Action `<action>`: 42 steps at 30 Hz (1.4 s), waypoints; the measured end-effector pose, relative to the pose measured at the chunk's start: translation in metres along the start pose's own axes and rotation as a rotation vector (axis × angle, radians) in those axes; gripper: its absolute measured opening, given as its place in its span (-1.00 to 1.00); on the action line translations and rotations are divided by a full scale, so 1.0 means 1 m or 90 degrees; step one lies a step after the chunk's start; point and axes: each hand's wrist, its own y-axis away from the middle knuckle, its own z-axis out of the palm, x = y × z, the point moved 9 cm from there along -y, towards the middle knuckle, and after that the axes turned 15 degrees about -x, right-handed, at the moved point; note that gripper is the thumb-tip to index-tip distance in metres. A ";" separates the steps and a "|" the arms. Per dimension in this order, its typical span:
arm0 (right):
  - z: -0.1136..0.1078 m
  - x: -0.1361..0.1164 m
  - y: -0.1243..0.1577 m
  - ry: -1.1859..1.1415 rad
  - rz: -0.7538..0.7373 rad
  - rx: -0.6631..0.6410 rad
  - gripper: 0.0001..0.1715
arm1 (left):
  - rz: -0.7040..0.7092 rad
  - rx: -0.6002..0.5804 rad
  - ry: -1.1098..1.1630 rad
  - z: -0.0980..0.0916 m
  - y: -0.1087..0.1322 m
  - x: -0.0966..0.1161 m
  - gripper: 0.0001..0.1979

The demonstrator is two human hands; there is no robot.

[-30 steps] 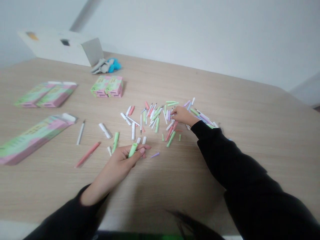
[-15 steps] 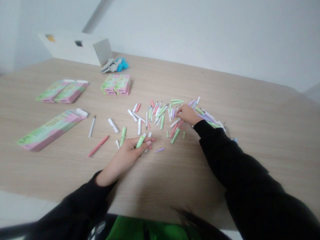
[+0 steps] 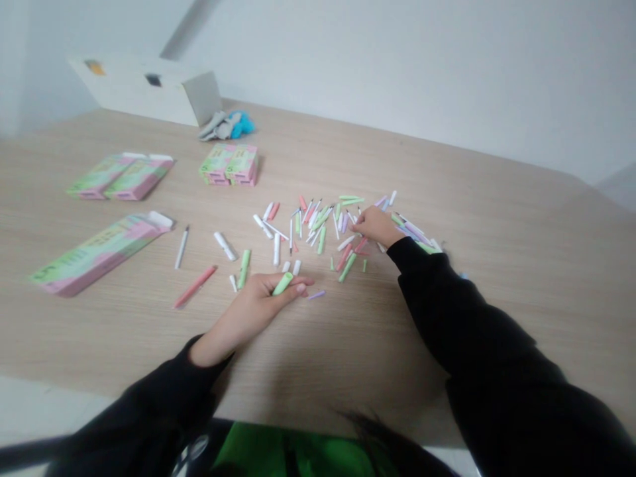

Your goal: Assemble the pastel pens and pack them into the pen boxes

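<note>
A loose spread of small pen parts [image 3: 318,228] in white, green, pink and lilac lies in the middle of the light wood table [image 3: 447,199]. My left hand [image 3: 253,306] curls around a short green pen barrel [image 3: 282,283], with white pieces [image 3: 293,267] just beyond its fingertips. My right hand [image 3: 377,226] rests on the far side of the spread, fingertips down among the pieces. Whether those fingers pinch anything is hidden. A pink pen [image 3: 195,286] and a white pen [image 3: 181,247] lie apart to the left.
Flat pink-and-green boxes [image 3: 94,255] lie at the left, with more [image 3: 228,164] at the back. A white carton [image 3: 144,86] and a grey-and-blue cloth bundle [image 3: 226,126] sit at the far edge, by the wall. Black sleeves cover both my forearms.
The view has swung, shifting the table in the picture. My left hand has moved away from me with the green barrel, which now lies flatter in its fingers. My right hand has shifted slightly rightward.
</note>
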 end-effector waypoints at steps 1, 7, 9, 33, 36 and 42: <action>0.002 -0.001 0.000 0.000 0.001 -0.003 -0.74 | -0.001 0.000 0.003 0.000 0.000 -0.001 -0.59; -0.004 -0.017 0.007 -0.006 -0.048 0.027 -0.78 | 0.021 0.005 0.001 -0.002 -0.003 -0.002 -0.63; -0.017 -0.024 0.016 -0.017 -0.073 0.051 -0.78 | 0.016 0.011 -0.010 -0.003 -0.002 -0.002 -0.65; 0.004 -0.069 0.204 -0.754 -0.334 0.093 -0.81 | 0.106 -0.108 0.020 0.054 -0.005 0.028 -0.68; 0.011 -0.069 0.205 -0.730 -0.321 0.097 -0.85 | 0.095 -0.116 0.000 0.056 -0.006 0.028 -0.71; 0.004 -0.062 0.216 -0.747 -0.303 0.174 -0.90 | 0.102 -0.122 -0.006 0.054 -0.009 0.029 -0.69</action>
